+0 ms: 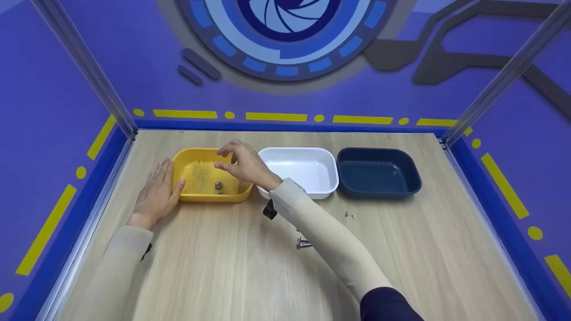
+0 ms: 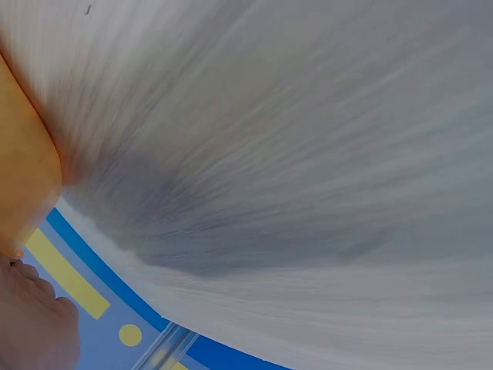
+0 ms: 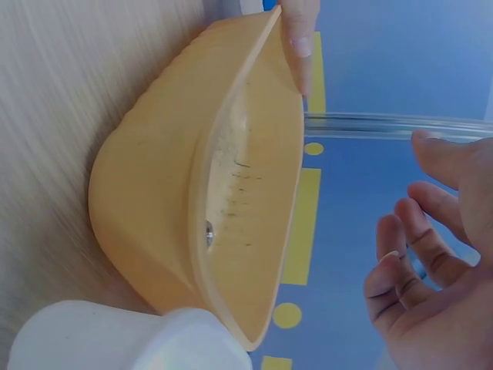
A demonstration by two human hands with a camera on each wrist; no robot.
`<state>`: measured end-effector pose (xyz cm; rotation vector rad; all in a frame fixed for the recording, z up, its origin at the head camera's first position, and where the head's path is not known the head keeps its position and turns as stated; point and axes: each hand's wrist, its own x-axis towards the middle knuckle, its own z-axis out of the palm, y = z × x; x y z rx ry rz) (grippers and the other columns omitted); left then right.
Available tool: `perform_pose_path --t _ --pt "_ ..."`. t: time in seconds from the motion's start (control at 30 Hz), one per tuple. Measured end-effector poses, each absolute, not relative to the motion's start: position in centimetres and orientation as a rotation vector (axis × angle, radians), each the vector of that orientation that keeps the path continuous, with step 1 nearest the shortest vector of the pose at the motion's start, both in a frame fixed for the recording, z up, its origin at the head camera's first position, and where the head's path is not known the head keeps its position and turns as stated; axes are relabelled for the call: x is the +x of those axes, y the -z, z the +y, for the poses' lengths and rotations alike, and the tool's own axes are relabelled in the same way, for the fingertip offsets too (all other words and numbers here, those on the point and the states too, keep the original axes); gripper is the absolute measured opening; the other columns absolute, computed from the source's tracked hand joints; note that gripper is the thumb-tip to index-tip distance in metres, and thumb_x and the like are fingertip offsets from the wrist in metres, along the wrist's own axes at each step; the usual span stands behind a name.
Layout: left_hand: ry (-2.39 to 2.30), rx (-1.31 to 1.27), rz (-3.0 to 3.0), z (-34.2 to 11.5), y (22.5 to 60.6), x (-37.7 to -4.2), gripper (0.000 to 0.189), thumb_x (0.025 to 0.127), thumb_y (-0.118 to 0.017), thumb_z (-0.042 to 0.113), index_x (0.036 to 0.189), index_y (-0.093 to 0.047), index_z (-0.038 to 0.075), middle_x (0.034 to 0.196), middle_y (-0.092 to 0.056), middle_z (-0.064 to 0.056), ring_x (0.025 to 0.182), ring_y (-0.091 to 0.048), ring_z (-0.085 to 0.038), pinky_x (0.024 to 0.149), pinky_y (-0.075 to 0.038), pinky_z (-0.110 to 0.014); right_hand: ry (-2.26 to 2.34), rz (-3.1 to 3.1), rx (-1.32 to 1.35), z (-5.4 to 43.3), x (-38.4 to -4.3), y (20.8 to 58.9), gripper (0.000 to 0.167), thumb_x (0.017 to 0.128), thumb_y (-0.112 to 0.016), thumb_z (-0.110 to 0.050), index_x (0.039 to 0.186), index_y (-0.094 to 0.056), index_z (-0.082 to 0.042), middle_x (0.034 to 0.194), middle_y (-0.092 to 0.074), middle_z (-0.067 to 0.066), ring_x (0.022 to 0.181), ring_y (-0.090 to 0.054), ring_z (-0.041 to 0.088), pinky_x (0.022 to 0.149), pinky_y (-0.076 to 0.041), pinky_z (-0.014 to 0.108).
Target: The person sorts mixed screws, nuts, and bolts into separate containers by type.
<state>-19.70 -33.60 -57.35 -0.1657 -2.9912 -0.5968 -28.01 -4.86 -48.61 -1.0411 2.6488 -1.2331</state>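
Observation:
A yellow tray stands at the left of a row of three trays. Inside it lie a small round metal piece and several tiny dark, thin pieces. My left hand lies along the tray's left side, fingers extended and thumb at the front left corner. Over the tray's right part hovers my right hand, its thumb apart from loosely bent fingers. Nothing shows between that thumb and the fingers in the right wrist view.
Right of the yellow tray stand a white tray and a dark blue tray. Shiny metal pieces lie on the wooden table beside my right forearm. Tiny screws lie before the dark blue tray. Blue-purple panels enclose the table.

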Motion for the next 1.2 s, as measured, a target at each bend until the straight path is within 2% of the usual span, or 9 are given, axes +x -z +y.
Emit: perform_pose_path --t 0.2,0.47,0.77,0.9,1.03,1.2 --pt "0.61 -0.171 -2.989 -33.7 57.3 -19.6 0.08 0.116 -0.033 0.048 0.168 -0.01 -0.008 0.176 -0.01 -0.03 0.163 -0.013 -0.05 0.133 -0.014 -0.065 1.22 2.639 -1.103 -3.9 -27.4 47.8 0.037 0.101 -0.077 -0.036 0.126 -0.077 -0.009 0.12 -0.071 0.01 0.095 -0.068 0.027 0.079 -0.053 0.023" --pt "0.582 -0.158 -3.009 -33.7 57.4 -19.7 0.08 0.116 -0.032 0.048 0.168 -0.008 -0.007 0.176 -0.009 -0.03 0.163 -0.012 -0.05 0.133 -0.013 -0.065 1.248 2.642 -1.12 -2.1 -26.4 46.9 0.034 0.101 -0.077 -0.035 0.125 -0.077 -0.011 0.119 -0.07 0.003 0.093 -0.062 0.016 0.081 -0.055 0.026" --pt "0.561 -0.161 -2.98 -33.8 57.6 -19.8 0.082 0.115 -0.031 0.053 0.168 -0.013 -0.007 0.176 -0.013 -0.03 0.163 -0.013 -0.051 0.133 -0.012 -0.065 1.366 2.6 -1.225 0.6 -25.3 46.2 0.034 0.099 -0.079 -0.032 0.123 -0.078 -0.009 0.114 -0.072 0.004 0.089 -0.065 0.021 0.082 -0.058 0.033" --pt "0.496 -0.164 -2.969 -33.8 57.5 -19.7 0.081 0.114 -0.033 0.053 0.167 -0.018 -0.007 0.175 -0.017 -0.031 0.162 -0.015 -0.052 0.133 -0.014 -0.066 1.398 2.583 -1.263 2.1 -24.8 46.0 0.033 0.099 -0.079 -0.03 0.123 -0.078 -0.007 0.114 -0.073 0.005 0.091 -0.067 0.024 0.083 -0.057 0.029" --pt "0.429 -0.163 -2.959 -33.8 57.0 -19.6 0.081 0.113 -0.036 0.052 0.166 -0.022 -0.008 0.173 -0.02 -0.033 0.161 -0.018 -0.053 0.132 -0.014 -0.066 1.442 2.569 -1.307 3.6 -24.4 46.0 0.031 0.098 -0.08 -0.025 0.121 -0.078 -0.005 0.112 -0.075 0.008 0.094 -0.068 0.027 0.083 -0.059 0.032" --pt "0.377 -0.147 -2.925 -33.2 56.6 -19.5 0.082 0.112 -0.041 0.053 0.165 -0.026 -0.008 0.172 -0.023 -0.033 0.16 -0.02 -0.053 0.132 -0.015 -0.065 1.465 2.581 -1.283 5.8 -23.8 46.4 0.027 0.098 -0.081 -0.024 0.118 -0.078 -0.006 0.111 -0.074 0.009 0.092 -0.068 0.027 0.077 -0.056 0.028"
